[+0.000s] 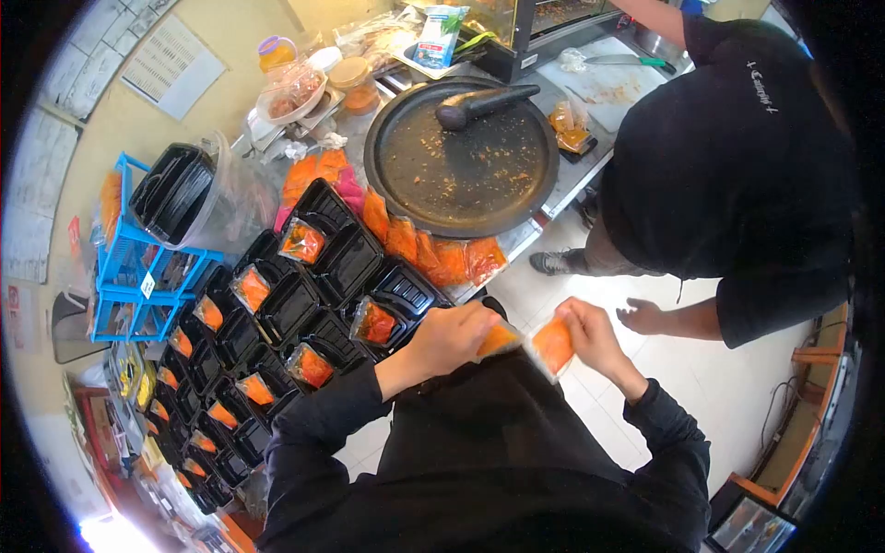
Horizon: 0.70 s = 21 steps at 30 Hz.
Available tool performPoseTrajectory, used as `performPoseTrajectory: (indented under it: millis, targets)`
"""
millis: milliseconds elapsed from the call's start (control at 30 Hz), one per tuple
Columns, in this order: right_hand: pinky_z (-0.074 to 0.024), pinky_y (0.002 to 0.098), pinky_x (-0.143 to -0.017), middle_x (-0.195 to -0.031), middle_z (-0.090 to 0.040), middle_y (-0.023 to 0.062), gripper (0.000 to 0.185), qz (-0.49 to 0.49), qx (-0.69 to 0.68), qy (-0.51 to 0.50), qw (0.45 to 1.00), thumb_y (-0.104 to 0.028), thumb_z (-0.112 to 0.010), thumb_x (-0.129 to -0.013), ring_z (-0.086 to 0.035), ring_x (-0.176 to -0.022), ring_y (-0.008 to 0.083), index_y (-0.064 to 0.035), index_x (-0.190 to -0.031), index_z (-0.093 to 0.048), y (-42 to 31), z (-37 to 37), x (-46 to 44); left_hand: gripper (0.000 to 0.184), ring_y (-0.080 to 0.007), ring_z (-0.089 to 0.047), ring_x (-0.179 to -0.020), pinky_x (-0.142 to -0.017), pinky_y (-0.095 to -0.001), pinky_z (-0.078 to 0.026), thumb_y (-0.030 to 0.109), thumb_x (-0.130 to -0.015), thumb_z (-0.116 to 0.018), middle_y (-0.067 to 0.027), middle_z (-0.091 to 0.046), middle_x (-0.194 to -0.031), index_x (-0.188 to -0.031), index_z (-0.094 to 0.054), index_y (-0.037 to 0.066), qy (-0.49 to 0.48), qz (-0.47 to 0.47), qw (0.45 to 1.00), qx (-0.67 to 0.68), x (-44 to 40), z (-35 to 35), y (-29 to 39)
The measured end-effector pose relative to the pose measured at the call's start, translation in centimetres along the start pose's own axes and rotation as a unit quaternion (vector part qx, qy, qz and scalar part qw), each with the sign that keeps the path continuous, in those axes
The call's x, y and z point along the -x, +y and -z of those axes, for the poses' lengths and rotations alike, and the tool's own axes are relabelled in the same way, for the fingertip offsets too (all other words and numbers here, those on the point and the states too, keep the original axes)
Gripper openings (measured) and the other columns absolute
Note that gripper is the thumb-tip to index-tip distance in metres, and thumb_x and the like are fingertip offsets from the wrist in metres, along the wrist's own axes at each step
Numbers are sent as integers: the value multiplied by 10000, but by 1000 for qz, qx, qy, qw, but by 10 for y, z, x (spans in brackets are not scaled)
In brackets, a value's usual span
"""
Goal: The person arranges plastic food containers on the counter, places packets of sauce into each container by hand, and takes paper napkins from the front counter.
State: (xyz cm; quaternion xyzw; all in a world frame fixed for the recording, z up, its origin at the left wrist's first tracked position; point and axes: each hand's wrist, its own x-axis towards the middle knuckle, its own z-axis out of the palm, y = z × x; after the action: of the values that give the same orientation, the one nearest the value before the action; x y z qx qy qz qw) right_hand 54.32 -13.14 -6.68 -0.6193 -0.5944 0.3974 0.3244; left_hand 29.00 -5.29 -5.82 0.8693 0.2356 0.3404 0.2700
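1. Packets of orange food in clear film, held in front of dark clothing point(479, 424): left packet point(498, 340) in the left hand point(452, 339), right packet point(553, 347) in the right hand point(590, 334). Inner edges close together; joined or separate, impossible to tell.

2. Probably light, soft and pliable, with film likely slick to the touch. By appearance, more apt to bend or bulge than to snap; seams perhaps at risk of splitting under a hard squeeze.

3. Best hold, by judgement: film at an edge or corner, between thumb and fingertips, with little pressure on the filled middle.

4. Left hand barely open, fingers curled in and closed on the outer end of the left packet. Exact place of the thumb too unclear to tell.

5. Right hand partly closed, thumb and bent fingers pinching the right packet near its upper outer edge, much of the orange face exposed. Near but apart, a co-worker's hand point(643, 316).

6. Beside the left hand, black trays point(350, 263), several with a packet inside, one point(374, 323) close to the wrist. Beyond, more packets point(429, 258) along the rim of a round pan point(461, 198).
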Motion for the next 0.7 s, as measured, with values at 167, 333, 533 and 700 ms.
performPoseTrajectory:
  millis: [167,333,533,700]
  targets:
    - [-425,257,-618,-713,-574,32,282,-54,-47,157,985,-224,-487,-1015,-495,-665,74,1,-877,-587,25,4,3,223,-337,-544,-528,-465,-391,-422,97,-955,-544,-167,-488,-621,-761,-543,-13,88,148,984,-40,9,7,-14]
    - [-422,214,-711,-815,-541,-28,268,-56,-277,271,920,-238,-485,-1026,-463,-778,40,-21,-882,-549,-26,-73,-24,238,-205,-533,-532,-491,-353,-427,131,-985,-515,-168,-523,-614,-822,-576,-30,176,279,938,104,-2,-22,-4]
    - [-418,272,-802,-881,-489,31,181,-25,-287,320,903,-211,-439,-1035,-465,-862,106,-39,-982,-453,-21,-128,-76,301,-61,-403,-581,-509,-284,-397,188,-1014,-490,-66,-464,-563,-866,-610,-45,191,315,913,176,-16,-19,-17]
    - [-390,307,-912,-992,-471,80,185,30,-232,293,927,-200,-432,-1030,-468,-987,158,-26,-1092,-421,-31,-147,-134,304,-122,-609,-626,-560,-256,-479,215,-1029,-449,-66,-645,-747,-1058,-646,-14,246,291,866,324,-11,41,-93]
